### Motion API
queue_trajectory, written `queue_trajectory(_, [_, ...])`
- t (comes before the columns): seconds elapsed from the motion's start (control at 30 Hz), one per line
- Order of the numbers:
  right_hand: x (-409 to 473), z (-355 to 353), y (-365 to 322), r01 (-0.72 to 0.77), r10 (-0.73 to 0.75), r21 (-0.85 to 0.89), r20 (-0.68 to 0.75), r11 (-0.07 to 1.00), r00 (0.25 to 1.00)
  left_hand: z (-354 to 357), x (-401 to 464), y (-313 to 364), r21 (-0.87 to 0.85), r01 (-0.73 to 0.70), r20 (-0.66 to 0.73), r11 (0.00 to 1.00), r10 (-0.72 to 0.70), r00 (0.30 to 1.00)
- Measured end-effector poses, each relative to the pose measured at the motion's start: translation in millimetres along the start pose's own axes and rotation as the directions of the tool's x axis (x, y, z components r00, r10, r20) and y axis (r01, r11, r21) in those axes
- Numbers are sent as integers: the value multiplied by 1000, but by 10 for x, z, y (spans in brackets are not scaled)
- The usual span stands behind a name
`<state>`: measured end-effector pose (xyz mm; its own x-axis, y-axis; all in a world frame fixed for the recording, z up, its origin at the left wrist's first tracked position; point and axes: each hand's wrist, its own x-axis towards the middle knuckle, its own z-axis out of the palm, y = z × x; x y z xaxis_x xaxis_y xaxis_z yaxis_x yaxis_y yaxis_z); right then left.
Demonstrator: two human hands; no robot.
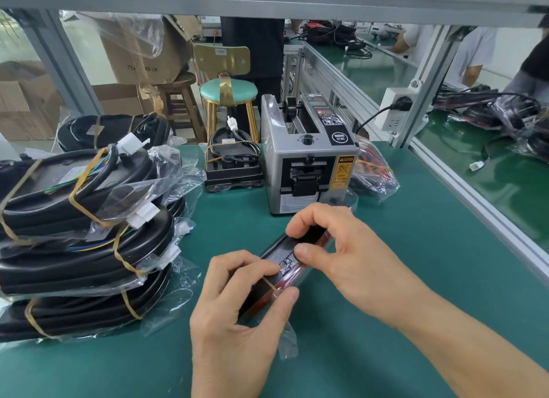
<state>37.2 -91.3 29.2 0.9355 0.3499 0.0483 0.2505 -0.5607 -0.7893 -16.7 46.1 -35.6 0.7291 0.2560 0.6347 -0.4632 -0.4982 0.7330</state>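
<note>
left hand (237,302) grips black unit (276,258) | right hand (335,243) pinches its top, perhaps a label | tape dispenser (306,166) close behind | green mat (416,249) rightward

A grey tape dispenser (306,157) stands on the green bench (416,249); bagged cable bundles (80,234) are stacked left; a stool (228,93) stands behind.

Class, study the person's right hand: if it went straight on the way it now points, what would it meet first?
Beyond the black-and-red oblong part its fingers pinch, the right hand points up-left across green mat; probably the black rubber-banded box with coiled cable comes first, depth unclear.
</note>
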Motion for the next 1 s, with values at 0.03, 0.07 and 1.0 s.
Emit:
queue_trajectory(0.03, [3,-20,5,-15,14,17,19,1000,1000,-5,-1,1,-3,4,1,1000,-4,1000])
queue_trajectory(0.07, [5,-42,6,-25,24,38,34,999,999,-6,0,1,-6,6,0,1000,-6,1000])
queue_trajectory(1.0, [119,-31,229,296,-305,-160,-32,942,952,-152,122,-33,335,-51,243,941,-34,970])
